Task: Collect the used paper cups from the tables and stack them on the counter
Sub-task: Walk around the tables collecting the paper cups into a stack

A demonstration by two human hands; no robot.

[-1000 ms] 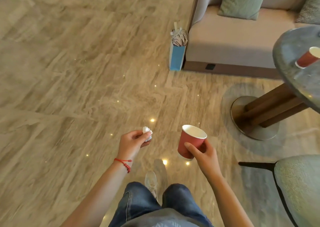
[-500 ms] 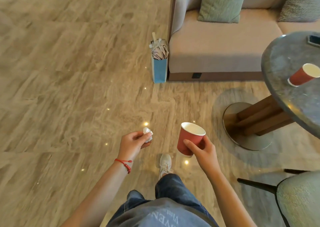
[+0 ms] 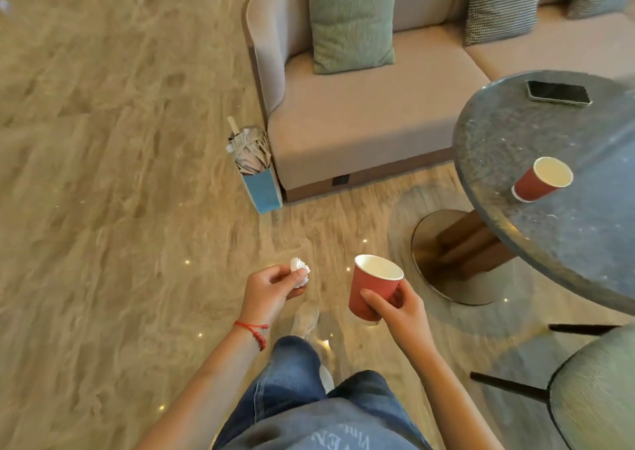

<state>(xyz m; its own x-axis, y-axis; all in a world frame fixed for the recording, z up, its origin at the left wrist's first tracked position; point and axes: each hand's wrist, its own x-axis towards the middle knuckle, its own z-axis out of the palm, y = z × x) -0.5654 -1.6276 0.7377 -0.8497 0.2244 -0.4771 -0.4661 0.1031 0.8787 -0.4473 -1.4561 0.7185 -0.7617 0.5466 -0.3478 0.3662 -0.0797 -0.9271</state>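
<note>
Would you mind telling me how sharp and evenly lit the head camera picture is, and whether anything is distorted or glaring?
Head view: wide-angle bending curves the sofa and round table; the floor streaks with motion blur and carries small bright ceiling-light reflections; the held cup in the right hand and the tissue wad in the left hand stay fairly sharp; lighting is soft and warm.

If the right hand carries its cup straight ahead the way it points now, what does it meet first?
Probably the round table: the right hand, gripping a red cup, points up-right toward its near edge, beyond which stands the second cup. Depth is unclear, so it might pass under the top toward the base.
</note>
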